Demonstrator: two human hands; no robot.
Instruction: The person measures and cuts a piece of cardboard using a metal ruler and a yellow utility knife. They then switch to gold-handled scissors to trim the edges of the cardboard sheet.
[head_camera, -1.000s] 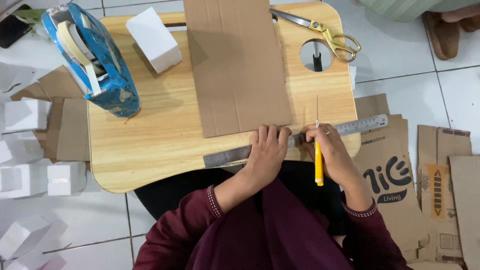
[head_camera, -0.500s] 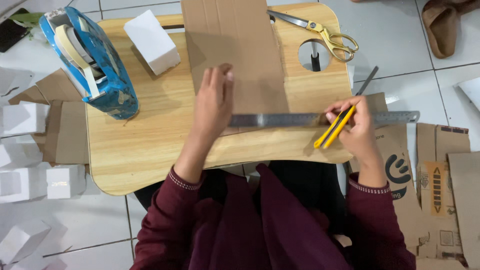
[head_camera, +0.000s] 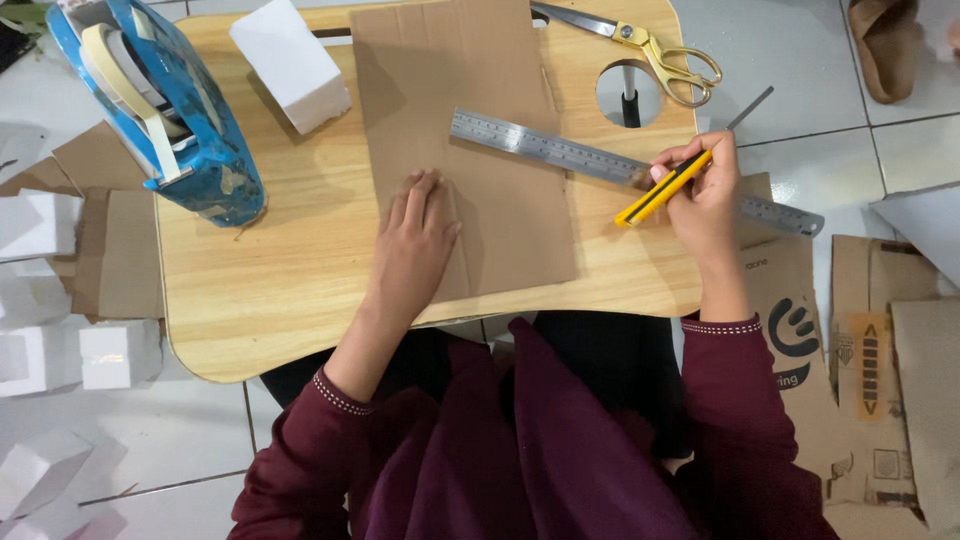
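1. The left hand (head_camera: 418, 235) lies flat, palm down, on the flat brown corrugated cardboard sheet (head_camera: 455, 130), fingers (head_camera: 405, 205) spread and pressing near the sheet's lower edge; they close on nothing.
2. The right hand (head_camera: 705, 195) is curled around a yellow and black utility knife (head_camera: 663, 188), its fingers wrapped shut on the handle, with the knife tilted so its lower end points left and down.
3. The long steel ruler (head_camera: 560, 153) lies slanted across the upper right part of the cardboard sheet, its right end running under the right hand and past the counter edge.
4. The cardboard sheet rests in the middle of the light wooden lap counter (head_camera: 270, 270), its top edge reaching the far rim.
5. A blue tape dispenser with a roll of pale tape (head_camera: 165, 105) stands at the counter's left end, and a small white box (head_camera: 292, 62) lies just beside it.
6. Gold-handled scissors (head_camera: 650, 45) lie at the top right, near the counter's round hole.
7. More white boxes (head_camera: 60, 300) and flattened brown cardboard pieces (head_camera: 880, 350) lie on the tiled floor on both sides.
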